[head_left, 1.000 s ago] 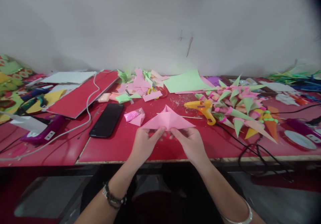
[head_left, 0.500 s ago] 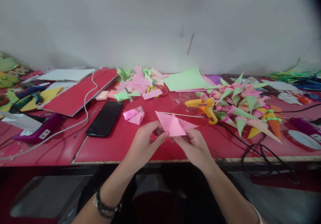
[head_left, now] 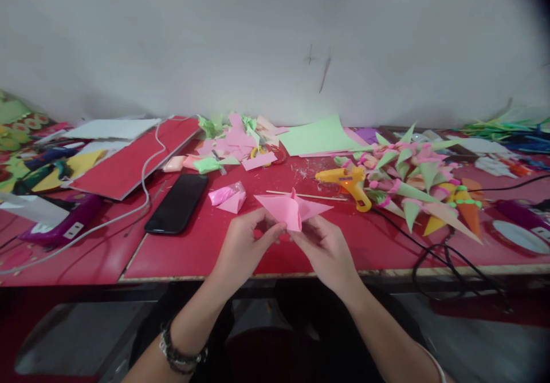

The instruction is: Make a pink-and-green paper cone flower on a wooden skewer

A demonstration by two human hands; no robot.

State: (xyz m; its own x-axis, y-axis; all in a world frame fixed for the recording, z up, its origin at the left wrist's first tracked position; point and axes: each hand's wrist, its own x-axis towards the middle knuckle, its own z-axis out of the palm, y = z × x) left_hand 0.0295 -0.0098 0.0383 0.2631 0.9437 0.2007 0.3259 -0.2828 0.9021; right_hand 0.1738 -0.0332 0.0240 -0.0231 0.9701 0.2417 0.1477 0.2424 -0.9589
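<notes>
A folded piece of pink paper (head_left: 289, 208) is held above the red table's front part, its two pointed wings spreading left and right. My left hand (head_left: 249, 245) pinches it from the left, thumb against the lower fold. From the right, my right hand (head_left: 324, 248) grips the same paper near its bottom; some of the fingers are hidden behind it. Just beyond lies a thin wooden stick (head_left: 318, 196). A yellow glue gun (head_left: 346, 184) with a small orange light rests to the right. Left of the paper is a small bag of pink clay (head_left: 227, 195).
A black phone (head_left: 177, 204) and a red board (head_left: 137, 157) crossed by a white cable lie left. Paper scraps (head_left: 234, 137) and a green sheet (head_left: 318, 135) are at the back. Paper cones (head_left: 408, 171) pile up right, near a looped black cord (head_left: 429, 257).
The pink paper has turned and its middle is now curled narrower, with wings out on both sides. Both hands stay on it; the right hand has shifted slightly left.
</notes>
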